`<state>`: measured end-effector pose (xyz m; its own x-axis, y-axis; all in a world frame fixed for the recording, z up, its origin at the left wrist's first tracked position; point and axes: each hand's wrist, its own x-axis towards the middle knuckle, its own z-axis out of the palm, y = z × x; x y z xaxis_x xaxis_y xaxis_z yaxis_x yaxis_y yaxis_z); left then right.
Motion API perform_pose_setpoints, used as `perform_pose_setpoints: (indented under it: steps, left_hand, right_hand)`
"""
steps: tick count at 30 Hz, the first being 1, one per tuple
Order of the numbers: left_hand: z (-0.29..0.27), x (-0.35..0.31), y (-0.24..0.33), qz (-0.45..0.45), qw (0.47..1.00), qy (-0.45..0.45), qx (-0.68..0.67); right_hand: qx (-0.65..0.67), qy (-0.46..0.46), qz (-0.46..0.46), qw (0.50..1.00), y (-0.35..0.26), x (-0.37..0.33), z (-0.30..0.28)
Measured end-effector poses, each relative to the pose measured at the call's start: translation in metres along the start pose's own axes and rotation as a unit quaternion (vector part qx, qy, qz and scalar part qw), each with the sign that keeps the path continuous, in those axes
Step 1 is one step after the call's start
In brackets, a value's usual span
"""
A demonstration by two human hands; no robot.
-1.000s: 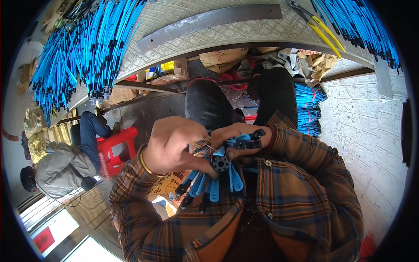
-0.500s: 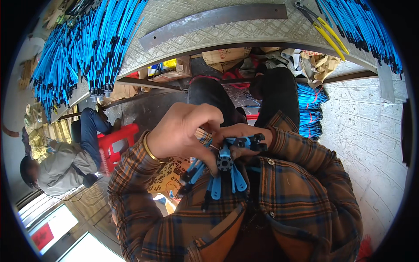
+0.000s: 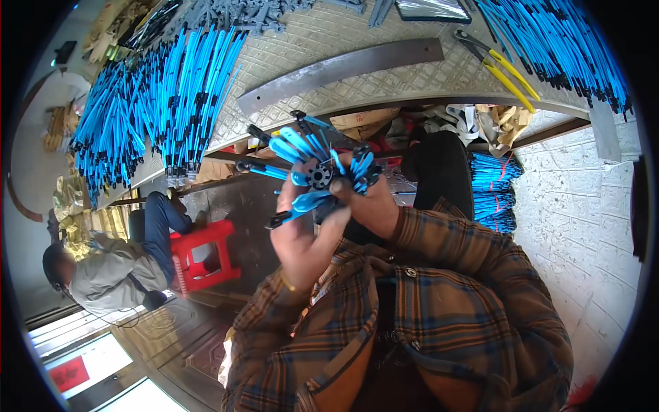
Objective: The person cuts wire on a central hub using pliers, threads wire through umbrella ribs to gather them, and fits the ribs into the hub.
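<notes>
Head view: the round black hub [image 3: 319,174], its face pierced by a ring of small holes, sits between the 2 hands, with blue rods [image 3: 292,144] fanning out around it. The left hand [image 3: 302,247] is cupped about the hub and the rods on its left side, thumb below; the right hand [image 3: 374,206] grasps a cluster of black-tipped rods, its thumb close against the hub's right edge. Good handling here would probably mean keeping the left-hand hold firm, the hub's face in sight and the rods spread so that none cross. The fingers and rods hide the hub's back, so its fit there cannot be judged. Beyond lies the bench [image 3: 336,31], bearing a curved metal strip [image 3: 343,71], yellow-handled pliers [image 3: 504,72], grey parts [image 3: 240,12], and a left pile [image 3: 110,130] and a right pile [image 3: 559,55] of similar rods. The bench's front edge appears behind the rod tips; its clearance is unclear. A red stool [image 3: 202,257] and a seated co-worker [image 3: 113,271] are at left, well apart.
</notes>
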<state>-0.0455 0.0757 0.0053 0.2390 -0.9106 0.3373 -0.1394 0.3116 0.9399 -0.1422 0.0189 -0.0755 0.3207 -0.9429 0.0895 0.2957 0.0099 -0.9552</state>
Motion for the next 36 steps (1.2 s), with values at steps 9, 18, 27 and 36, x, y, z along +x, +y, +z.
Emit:
perform_pose_setpoints:
  steps: [9,18,27,36]
  left_hand:
    - [-0.013,0.003,-0.028,-0.100,0.992,-0.062,0.050]
    - [-0.019,0.018,-0.014,-0.061,0.975,-0.162,0.139]
    - [-0.024,0.035,-0.020,0.013,0.950,-0.289,0.118]
    - [-0.017,0.037,-0.017,0.046,0.926,-0.321,0.194]
  right_hand:
    - [-0.009,-0.049,-0.028,0.998,0.022,-0.029,-0.011]
    - [-0.355,-0.189,-0.162,0.901,-0.024,-0.031,-0.034]
    - [-0.306,-0.274,-0.069,0.909,-0.033,-0.037,-0.046]
    - [-0.427,-0.258,-0.102,0.861,-0.045,-0.039,-0.040]
